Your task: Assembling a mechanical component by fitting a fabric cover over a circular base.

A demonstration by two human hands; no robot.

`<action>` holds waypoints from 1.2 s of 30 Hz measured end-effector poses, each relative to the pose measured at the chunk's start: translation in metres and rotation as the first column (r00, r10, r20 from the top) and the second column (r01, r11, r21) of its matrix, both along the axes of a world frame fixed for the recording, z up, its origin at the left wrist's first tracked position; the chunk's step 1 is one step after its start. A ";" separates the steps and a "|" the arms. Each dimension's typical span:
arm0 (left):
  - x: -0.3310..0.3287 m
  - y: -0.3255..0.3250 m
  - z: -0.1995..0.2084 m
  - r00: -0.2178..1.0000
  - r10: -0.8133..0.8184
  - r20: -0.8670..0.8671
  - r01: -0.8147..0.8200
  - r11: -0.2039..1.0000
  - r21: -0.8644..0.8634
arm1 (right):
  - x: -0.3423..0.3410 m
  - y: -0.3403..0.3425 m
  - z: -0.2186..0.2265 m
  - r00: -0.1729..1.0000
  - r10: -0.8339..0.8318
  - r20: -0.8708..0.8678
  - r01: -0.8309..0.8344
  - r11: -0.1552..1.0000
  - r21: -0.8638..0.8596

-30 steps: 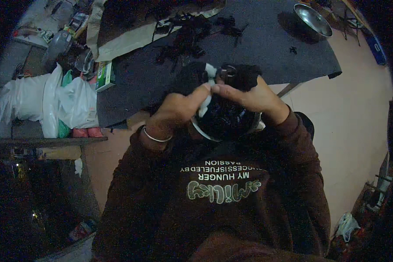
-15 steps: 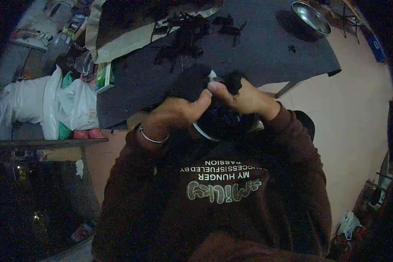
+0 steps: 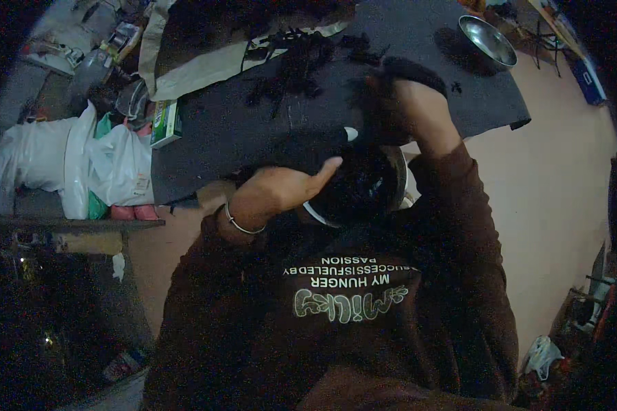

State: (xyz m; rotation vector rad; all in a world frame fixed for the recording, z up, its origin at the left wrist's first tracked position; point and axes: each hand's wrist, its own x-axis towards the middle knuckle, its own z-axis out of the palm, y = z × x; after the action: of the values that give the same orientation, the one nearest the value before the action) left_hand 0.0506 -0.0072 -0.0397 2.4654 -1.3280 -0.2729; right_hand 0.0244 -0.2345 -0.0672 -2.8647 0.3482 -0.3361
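My left hand (image 3: 281, 186), with a bangle at its wrist, is beside a round container (image 3: 317, 214) at my lap. Its thumb points out to the right; the other fingers are lost in darkness. Just beyond the thumb tip shows a small white piece (image 3: 350, 133), too dim to name. Farther out, my right hand (image 3: 418, 106) reaches over the table's edge, its fingers smeared and dark. Whether it holds anything cannot be made out. Glossy black contents (image 3: 369, 188) fill the container. Several thin black pieces (image 3: 291, 72) lie heaped on the grey-covered table (image 3: 219, 130).
A shiny metal bowl (image 3: 488, 41) sits at the table's far right. To the left are white plastic bags (image 3: 41, 154), a green-and-white box (image 3: 165, 123) and clutter. A brownish sheet (image 3: 199, 75) lies at the far left of the tabletop. Pale floor (image 3: 535, 192) shows at right.
My hands were together at a small white and metallic thing; now they are apart. The right hand has moved away toward the table, while the left stays near the container with its thumb lowered.
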 end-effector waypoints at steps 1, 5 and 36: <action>-0.006 -0.013 0.025 0.973 0.145 -0.181 -0.122 0.984 0.130 | 0.007 -0.006 -0.013 0.999 0.028 0.016 -0.028 0.998 -0.049; 0.013 0.005 -0.017 0.912 -0.141 0.385 0.134 0.990 0.044 | 0.001 -0.005 -0.004 0.998 0.018 0.058 -0.012 0.994 -0.106; 0.007 -0.002 -0.005 0.807 -0.058 0.588 0.199 0.964 -0.178 | -0.042 0.066 0.019 0.595 0.557 0.579 -0.574 0.799 -0.178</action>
State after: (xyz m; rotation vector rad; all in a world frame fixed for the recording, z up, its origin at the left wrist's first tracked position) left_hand 0.0580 -0.0093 -0.0451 2.3375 -1.6447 0.6325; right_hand -0.0171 -0.1689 -0.0480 -2.4520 -0.6727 -1.0571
